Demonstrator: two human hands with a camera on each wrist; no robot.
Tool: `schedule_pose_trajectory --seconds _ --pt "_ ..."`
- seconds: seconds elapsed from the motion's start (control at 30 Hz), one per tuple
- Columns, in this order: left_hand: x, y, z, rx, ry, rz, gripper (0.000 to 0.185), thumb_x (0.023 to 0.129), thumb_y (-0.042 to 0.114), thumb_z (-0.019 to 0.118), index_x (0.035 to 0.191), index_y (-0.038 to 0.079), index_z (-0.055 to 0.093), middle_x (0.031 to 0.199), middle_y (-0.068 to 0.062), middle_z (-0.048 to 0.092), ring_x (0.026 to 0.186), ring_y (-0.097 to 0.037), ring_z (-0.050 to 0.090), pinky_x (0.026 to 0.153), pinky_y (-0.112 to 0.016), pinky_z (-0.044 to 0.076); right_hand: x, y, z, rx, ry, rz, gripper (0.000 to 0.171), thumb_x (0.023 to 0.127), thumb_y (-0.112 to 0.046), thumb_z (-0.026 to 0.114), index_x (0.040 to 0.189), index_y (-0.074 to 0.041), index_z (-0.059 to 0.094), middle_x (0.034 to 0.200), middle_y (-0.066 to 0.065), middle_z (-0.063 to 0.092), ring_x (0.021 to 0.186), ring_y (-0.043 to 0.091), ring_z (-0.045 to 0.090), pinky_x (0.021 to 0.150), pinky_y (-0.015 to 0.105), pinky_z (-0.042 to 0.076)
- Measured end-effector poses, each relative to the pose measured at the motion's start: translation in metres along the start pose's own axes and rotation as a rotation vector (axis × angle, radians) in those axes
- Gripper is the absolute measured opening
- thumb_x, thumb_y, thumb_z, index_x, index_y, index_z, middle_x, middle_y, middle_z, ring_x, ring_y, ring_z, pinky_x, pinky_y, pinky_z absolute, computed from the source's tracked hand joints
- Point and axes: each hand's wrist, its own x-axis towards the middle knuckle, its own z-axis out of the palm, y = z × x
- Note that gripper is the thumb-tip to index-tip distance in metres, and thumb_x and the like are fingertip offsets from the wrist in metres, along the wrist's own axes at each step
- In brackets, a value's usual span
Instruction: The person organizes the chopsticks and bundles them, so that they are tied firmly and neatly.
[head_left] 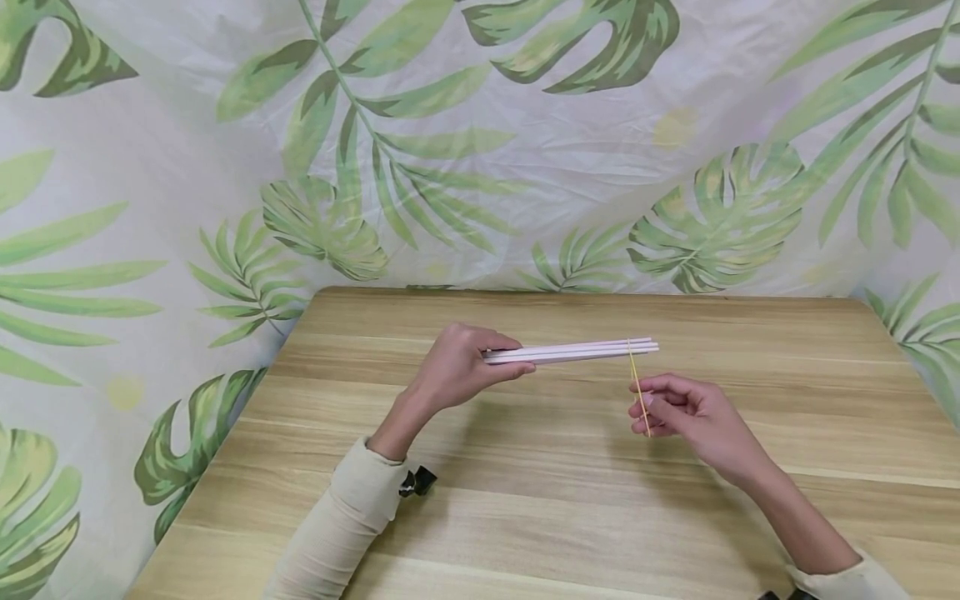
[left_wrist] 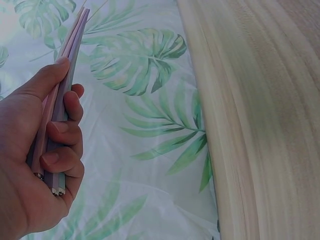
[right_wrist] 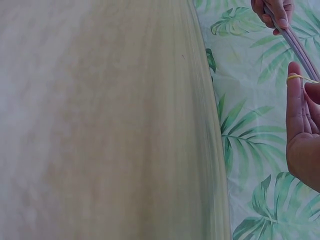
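Note:
My left hand (head_left: pixel 455 364) grips the near end of a bundle of slim pastel chopsticks (head_left: pixel 577 351), held above the table and pointing right. In the left wrist view, the fingers curl round the pink, purple and bluish chopsticks (left_wrist: pixel 64 95), with their butt ends showing below the palm. A yellow rubber band (head_left: pixel 638 385) loops over the bundle's far end and stretches down to my right hand (head_left: pixel 693 421), whose curled fingers hold it. The right wrist view shows the rubber band (right_wrist: pixel 294 77) round one finger near its tip; part of that hand is cut off by the frame.
Below both hands lies a wood-grain table (head_left: pixel 525 517). A cloth (head_left: pixel 570 183) printed with green leaves hangs behind it and at its sides. A small black device (head_left: pixel 417 481) sits at the left sleeve cuff.

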Motion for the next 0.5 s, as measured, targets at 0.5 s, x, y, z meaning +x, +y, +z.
schedule_pose_trajectory --seconds 0.5 --pt "0.0 0.0 0.002 0.002 -0.031 -0.051 0.015 0.093 0.035 0.086 0.095 0.02 0.087 0.079 0.01 0.078 0.056 0.0 0.049 0.054 -0.02 0.039 -0.002 0.0 0.015 -0.108 0.045 -0.13 0.037 0.097 0.0 0.076 0.133 0.005 0.068 0.103 -0.004 0.081 0.086 0.01 0.08 0.075 0.029 0.064"
